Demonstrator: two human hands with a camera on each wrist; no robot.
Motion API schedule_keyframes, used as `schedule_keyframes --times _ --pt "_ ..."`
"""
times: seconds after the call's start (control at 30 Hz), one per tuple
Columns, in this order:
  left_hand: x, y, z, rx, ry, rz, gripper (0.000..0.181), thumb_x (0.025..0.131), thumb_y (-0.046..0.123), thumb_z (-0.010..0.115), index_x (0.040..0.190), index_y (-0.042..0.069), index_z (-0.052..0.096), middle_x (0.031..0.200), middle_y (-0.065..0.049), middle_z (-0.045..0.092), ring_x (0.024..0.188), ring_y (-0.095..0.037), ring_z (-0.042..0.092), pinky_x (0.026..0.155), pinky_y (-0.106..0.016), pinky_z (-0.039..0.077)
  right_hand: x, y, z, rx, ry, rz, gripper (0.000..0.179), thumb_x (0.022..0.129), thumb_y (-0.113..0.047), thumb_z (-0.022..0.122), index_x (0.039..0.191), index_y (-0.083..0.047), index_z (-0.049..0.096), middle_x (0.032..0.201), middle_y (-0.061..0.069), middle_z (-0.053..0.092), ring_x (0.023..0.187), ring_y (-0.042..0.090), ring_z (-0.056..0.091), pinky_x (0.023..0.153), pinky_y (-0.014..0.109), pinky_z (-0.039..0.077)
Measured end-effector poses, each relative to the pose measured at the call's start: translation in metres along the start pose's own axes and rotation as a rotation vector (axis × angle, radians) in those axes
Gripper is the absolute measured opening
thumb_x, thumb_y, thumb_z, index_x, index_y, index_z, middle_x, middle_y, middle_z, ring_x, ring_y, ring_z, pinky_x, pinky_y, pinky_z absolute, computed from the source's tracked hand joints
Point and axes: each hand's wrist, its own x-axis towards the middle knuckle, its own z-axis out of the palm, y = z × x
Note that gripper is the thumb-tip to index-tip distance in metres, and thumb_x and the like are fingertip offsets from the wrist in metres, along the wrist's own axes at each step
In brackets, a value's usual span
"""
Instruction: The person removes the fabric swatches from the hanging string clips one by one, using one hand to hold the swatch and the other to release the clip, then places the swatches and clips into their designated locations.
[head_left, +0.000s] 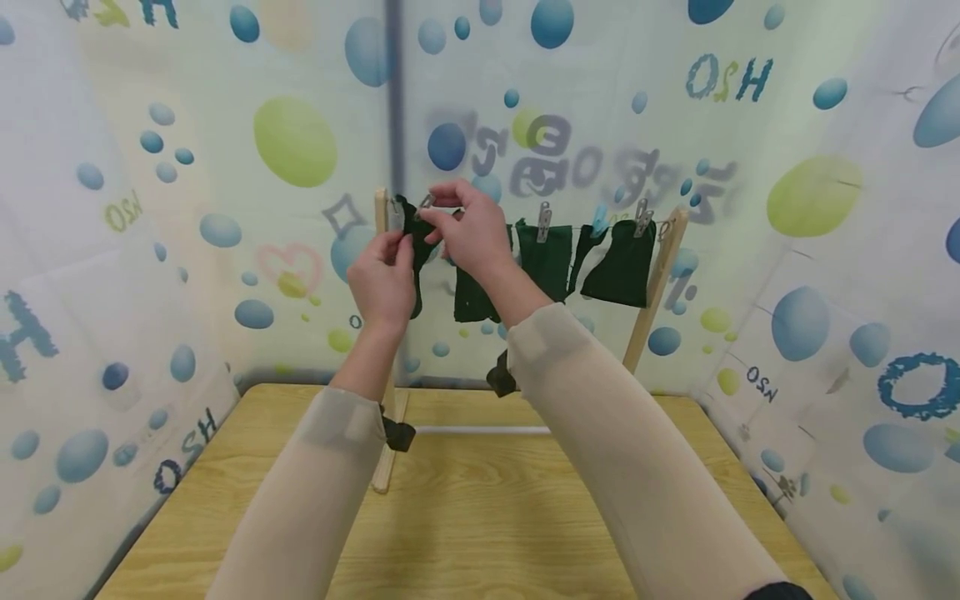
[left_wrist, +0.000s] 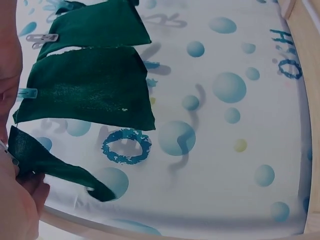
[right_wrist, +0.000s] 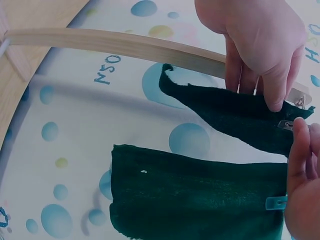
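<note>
The backdrop sheet carries "H2O" lettering, printed backwards at the upper far right and again low on the left; greyer letters across the middle are too blurred to read. Blue and yellow-green bubbles cover the rest of it.

Before it stands a drying rack with pale wooden posts at left and right, a thin line strung between their tops and a white rod low between them.

At the left end of the line is a narrow, sock-shaped piece of dark green cloth, soft and slightly ragged at the edge. The left hand pinches it between thumb and fingers; the right hand pinches a clear plastic clip at its upper part.

Just to its right hangs a wide green cloth held by a blue clip; more green pieces hang farther right, among them a flared one near the right post.

The rack stands on a wood-grain table. Both arms wear pale sleeves.
</note>
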Motion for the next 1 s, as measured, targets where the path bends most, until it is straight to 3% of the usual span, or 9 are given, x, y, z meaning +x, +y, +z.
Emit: schedule_keyframes --times 0.23,0.33,0.57,0.8,0.87,1.0 --pt "-0.001 -0.004 -0.002 -0.101 0.001 -0.011 0.025 0.109 0.020 0.070 0.119 0.001 0.082 0.110 -0.017 0.084 0.094 -0.033 0.081 0.076 -0.007 0.051 -0.004 -0.002 0.001 -0.002 0.012 0.018 0.032 0.110 -0.019 0.069 0.140 -0.010 0.065 0.134 0.007 0.071 0.083 0.025 0.080 0.057 0.026 0.051" --pt "-0.001 -0.005 -0.002 -0.105 -0.007 -0.007 0.026 0.110 0.022 0.070 0.120 0.001 0.082 0.110 -0.017 0.084 0.094 -0.034 0.081 0.075 -0.005 0.049 -0.005 -0.002 0.001 -0.013 0.016 0.030 0.029 0.111 -0.021 0.068 0.137 -0.011 0.065 0.131 0.005 0.071 0.082 0.018 0.079 0.057 0.027 0.052" --pt "-0.002 -0.004 -0.005 -0.142 0.004 0.001 0.026 0.108 0.023 0.073 0.119 0.001 0.083 0.112 -0.018 0.083 0.093 -0.036 0.081 0.075 -0.006 0.050 -0.005 -0.001 0.002 -0.033 0.044 0.014 0.023 0.111 -0.022 0.068 0.132 -0.012 0.068 0.127 0.005 0.071 0.081 0.017 0.079 0.059 0.029 0.057" --pt "-0.002 0.000 -0.009 -0.166 0.023 0.008 0.022 0.106 0.016 0.074 0.121 0.004 0.084 0.118 -0.014 0.084 0.094 -0.036 0.082 0.075 -0.004 0.052 -0.005 -0.001 -0.001 0.001 0.068 -0.010 0.022 0.110 -0.019 0.069 0.129 -0.008 0.068 0.125 0.010 0.073 0.084 0.026 0.081 0.060 0.030 0.061" --pt "-0.002 0.001 -0.009 -0.171 0.025 0.019 0.021 0.106 0.015 0.074 0.121 0.006 0.085 0.120 -0.013 0.083 0.090 -0.030 0.082 0.075 -0.005 0.053 -0.006 -0.002 -0.003 0.007 0.078 -0.008 0.022 0.110 -0.019 0.069 0.129 -0.008 0.068 0.125 0.010 0.073 0.087 0.030 0.082 0.060 0.030 0.061" --pt "-0.002 0.004 -0.011 -0.198 0.007 0.029 0.021 0.106 0.013 0.073 0.123 0.007 0.085 0.124 -0.014 0.082 0.079 -0.001 0.076 0.074 -0.006 0.053 -0.008 -0.004 -0.006 0.016 0.088 -0.002 0.021 0.111 -0.019 0.067 0.130 -0.008 0.068 0.127 0.009 0.072 0.090 0.032 0.081 0.060 0.029 0.060"
